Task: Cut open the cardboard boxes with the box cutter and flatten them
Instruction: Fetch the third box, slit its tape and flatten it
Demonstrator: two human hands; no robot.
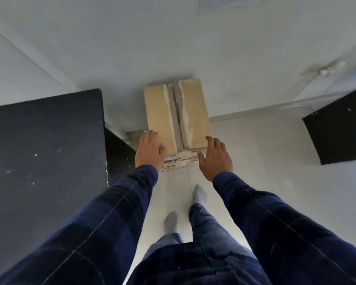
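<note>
A tan cardboard box (160, 118) stands against the white wall, its two top flaps parted along a torn middle seam. It sits on a low stack of flattened cardboard (180, 160) on the floor. My left hand (149, 152) lies against the box's near left corner with straight fingers. My right hand (215, 158) reaches the near right corner, fingers spread and relaxed, holding nothing. No box cutter is in view.
A black table top (45, 153) fills the left side, right beside my left arm. Another black surface (341, 128) juts in at the right. My two feet in grey socks (199, 195) stand on the pale tiled floor behind the box.
</note>
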